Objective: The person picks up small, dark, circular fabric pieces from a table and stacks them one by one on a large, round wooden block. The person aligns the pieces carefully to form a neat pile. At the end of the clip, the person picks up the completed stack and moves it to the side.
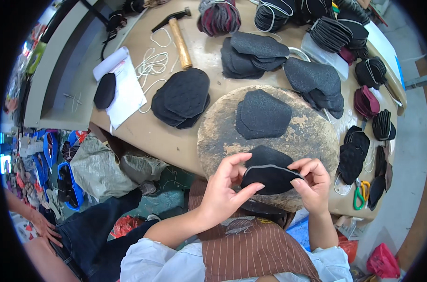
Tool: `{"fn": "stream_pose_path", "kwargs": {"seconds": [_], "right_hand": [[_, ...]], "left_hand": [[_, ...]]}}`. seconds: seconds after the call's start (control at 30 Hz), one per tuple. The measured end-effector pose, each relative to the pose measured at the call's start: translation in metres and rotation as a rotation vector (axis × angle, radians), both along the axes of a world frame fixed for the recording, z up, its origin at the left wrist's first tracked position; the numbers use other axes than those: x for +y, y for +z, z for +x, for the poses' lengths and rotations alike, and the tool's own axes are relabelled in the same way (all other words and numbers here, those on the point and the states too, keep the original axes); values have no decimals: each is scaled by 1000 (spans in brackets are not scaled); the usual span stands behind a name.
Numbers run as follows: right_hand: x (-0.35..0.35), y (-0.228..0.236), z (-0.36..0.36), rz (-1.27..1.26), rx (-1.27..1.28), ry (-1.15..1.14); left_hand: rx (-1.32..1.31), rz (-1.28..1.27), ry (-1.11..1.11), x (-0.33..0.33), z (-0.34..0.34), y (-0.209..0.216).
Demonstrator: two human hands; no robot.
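My left hand and my right hand pinch a black fabric piece by its two ends, above the near edge of a round wooden block. A thin light line runs along its curved upper edge. Another black panel shows just behind it; whether it is joined to the held one I cannot tell. Farther back on the block lie stacked black cut pieces, apart from my hands. To the left, more rounded black pieces are piled on the table.
A hammer with a wooden handle lies near loose white cord and white papers. Tied black bundles crowd the back right. Scissors with green and orange handles lie right. Another person's hand rests at the lower left.
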State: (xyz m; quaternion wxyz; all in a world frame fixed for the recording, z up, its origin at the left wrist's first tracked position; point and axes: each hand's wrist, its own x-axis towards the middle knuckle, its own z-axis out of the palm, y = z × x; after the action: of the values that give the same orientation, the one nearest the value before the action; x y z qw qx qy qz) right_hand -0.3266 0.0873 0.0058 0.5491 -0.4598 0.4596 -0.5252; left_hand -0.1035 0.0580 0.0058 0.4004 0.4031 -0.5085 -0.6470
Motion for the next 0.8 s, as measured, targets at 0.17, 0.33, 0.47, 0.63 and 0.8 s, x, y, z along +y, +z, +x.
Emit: {"fn": "stream_pose_path", "kwargs": {"seconds": [0.17, 0.33, 0.47, 0.63, 0.8], "right_hand": [[-3, 22, 17, 138, -16, 15], [7, 15, 10, 336, 38, 241], [5, 23, 21, 319, 81, 305], [2, 22, 29, 223, 181, 288], [5, 19, 27, 152, 268, 298]], "left_hand": [[64, 118, -132, -5, 7, 14], [-77, -16, -68, -1, 12, 13], [-212, -160, -65, 2, 16, 18], [-163, -217, -45, -3, 16, 25], [-152, -60, -202, -12, 25, 31]]}}
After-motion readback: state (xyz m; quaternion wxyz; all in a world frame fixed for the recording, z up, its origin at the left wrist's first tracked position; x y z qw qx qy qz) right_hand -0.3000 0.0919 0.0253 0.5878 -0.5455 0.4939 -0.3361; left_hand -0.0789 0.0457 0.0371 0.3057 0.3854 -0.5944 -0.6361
